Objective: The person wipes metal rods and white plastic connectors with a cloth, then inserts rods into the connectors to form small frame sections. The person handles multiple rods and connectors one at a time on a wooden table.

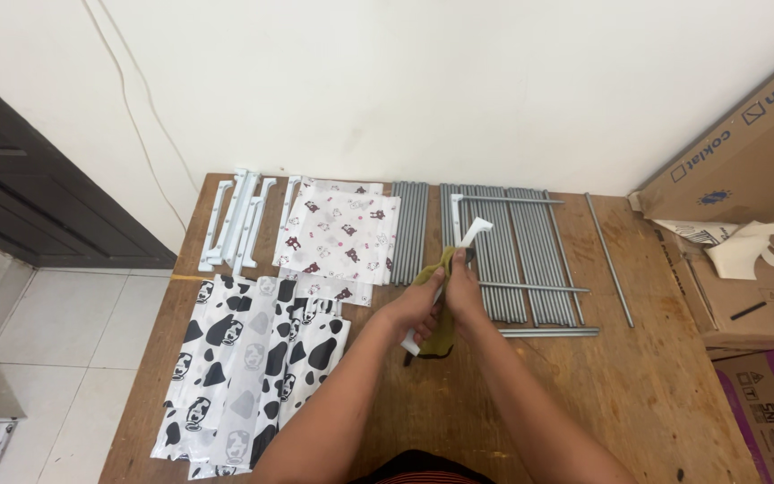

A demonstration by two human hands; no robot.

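Over the wooden table (530,403), both hands meet just in front of the row of grey metal rods (512,251). The left hand (418,309) closes its grip on a white plastic bracket (469,235) and an olive-green cloth (436,296); the right hand (463,291) grips the same bracket. Left of the rods lie printed fabric panels (342,235), cow-patterned panels (253,358) and more white brackets (236,220).

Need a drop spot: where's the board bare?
Bare: right side of the board, between the grey rods and the boxes, and the near edge right of the cow-print sheets. Crowded: whole far half, brackets through rods.
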